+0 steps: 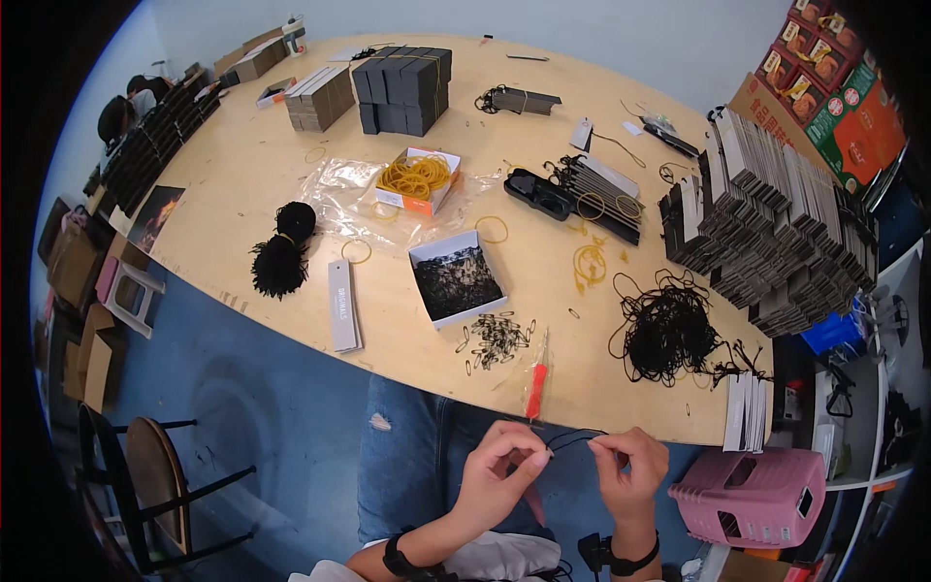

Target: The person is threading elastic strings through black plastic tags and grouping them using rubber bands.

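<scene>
Just off the table's front edge, above my lap, a thin black cord (574, 438) runs between my two hands. My left hand (502, 473) pinches one end between thumb and forefinger; something tiny at that fingertip is too small to make out. The other end sits in the closed fingers of my right hand (628, 468). On the table close to my hands lie a red-handled tool (536, 390) and a scatter of small dark clips or pins (498, 339). A tangled pile of black cords (669, 328) rests to the right.
Behind the clips stands an open white box (456, 279) with dark contents. A box of yellow rubber bands (419, 179), a black cord bundle (283, 250) and stacked tags (343, 306) lie further left. Tall tag stacks (766, 213) crowd the right side. A pink plastic carrier (747, 497) stands below.
</scene>
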Available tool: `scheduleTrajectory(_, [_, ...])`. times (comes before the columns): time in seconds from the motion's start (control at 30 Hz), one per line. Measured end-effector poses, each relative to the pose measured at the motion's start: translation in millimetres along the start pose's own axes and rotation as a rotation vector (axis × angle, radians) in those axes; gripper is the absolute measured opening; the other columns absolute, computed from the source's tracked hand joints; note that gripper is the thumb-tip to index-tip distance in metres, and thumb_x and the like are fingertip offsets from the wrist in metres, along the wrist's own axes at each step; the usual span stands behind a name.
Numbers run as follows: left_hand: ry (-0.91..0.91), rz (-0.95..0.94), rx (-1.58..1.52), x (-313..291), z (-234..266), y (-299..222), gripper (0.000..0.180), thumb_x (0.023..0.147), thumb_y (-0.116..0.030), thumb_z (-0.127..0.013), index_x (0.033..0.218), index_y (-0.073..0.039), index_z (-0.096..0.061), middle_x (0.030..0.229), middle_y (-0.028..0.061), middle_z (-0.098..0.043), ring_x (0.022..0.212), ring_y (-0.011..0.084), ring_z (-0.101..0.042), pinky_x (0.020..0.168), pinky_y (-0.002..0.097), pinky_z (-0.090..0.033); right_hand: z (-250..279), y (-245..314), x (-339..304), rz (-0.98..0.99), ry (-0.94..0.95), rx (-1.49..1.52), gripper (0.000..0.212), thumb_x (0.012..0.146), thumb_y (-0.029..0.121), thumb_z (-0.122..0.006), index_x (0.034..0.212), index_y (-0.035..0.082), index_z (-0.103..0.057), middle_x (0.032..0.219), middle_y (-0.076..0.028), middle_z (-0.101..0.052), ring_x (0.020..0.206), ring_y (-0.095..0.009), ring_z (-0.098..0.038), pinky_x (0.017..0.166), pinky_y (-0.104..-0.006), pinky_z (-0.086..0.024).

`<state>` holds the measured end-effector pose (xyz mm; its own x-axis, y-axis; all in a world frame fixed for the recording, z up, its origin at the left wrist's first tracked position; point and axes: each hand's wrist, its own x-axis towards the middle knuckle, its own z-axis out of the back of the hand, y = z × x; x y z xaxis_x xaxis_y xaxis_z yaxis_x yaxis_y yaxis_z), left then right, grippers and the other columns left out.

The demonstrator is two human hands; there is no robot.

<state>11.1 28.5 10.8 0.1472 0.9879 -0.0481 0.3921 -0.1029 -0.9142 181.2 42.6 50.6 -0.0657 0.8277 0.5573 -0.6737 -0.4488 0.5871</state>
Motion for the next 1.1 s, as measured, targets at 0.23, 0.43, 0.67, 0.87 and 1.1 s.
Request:
scheduleTrajectory(0.23, [0.201,0.341,-0.573,3.6,-2.8,0.0,0.013,0.094,-0.012,-0.059,0.102,-0.003,-0.06,0.112,0.0094,-0.059,0.09,0.0111,-0.058,0.049,0.023,-0.055,-5.6,-2.0,-9.7,0.159,0.019,0.061,0.018,0.069,-0.002,-0.076,0.075,0.006,-0.061,0.053,-0.002,-0.052,0.042,-0.014,-0.044,0.042,-0.0257,-0.031])
scheduleTrajectory(0.43, [0.21,0.315,-0.629,7.8,6.0,-3.1,0.003,0.092,-0.005,-0.059,0.095,-0.004,-0.06,0.103,0.0085,-0.058,0.094,0.0143,-0.055,0.087,0.0273,-0.041,-2.8,-5.2,-32.4,0.102,0.089,0.187,0.021,0.068,-0.001,-0.079,0.079,0.006,-0.063,0.052,-0.002,-0.051,0.04,-0.015,-0.046,0.04,-0.0264,-0.031])
scheduleTrajectory(0.67, [0.239,0.216,-0.549,2.7,7.7,10.8,0.005,0.093,-0.006,-0.059,0.097,-0.003,-0.057,0.106,0.0082,-0.058,0.095,0.0127,-0.057,0.084,0.0264,-0.048,-9.6,-4.9,-42.8,0.015,0.059,0.298,0.018,0.069,-0.001,-0.078,0.073,0.003,-0.061,0.051,-0.002,-0.051,0.041,-0.011,-0.042,0.04,-0.0236,-0.029])
scheduleTrajectory(0.87, [0.157,0.276,-0.69,-1.0,4.3,15.3,0.006,0.093,-0.005,-0.058,0.098,-0.003,-0.055,0.103,0.0079,-0.058,0.092,0.0116,-0.057,0.085,0.0259,-0.046,-13.7,-5.4,-43.6,-0.001,0.074,0.347,0.02,0.068,-0.001,-0.079,0.08,0.002,-0.063,0.051,-0.003,-0.048,0.04,-0.012,-0.042,0.039,-0.0247,-0.029])
scheduleTrajectory(1.1, [0.151,0.25,-0.5,-4.3,4.0,16.3,0.009,0.094,-0.01,-0.058,0.098,-0.002,-0.057,0.102,0.0069,-0.059,0.088,0.0102,-0.057,0.057,0.0239,-0.057,-10.0,5.1,-35.3,-0.402,0.12,0.493,0.017,0.075,-0.001,-0.075,0.087,0.002,-0.064,0.066,-0.001,-0.056,0.051,-0.004,-0.047,0.046,-0.019,-0.034])
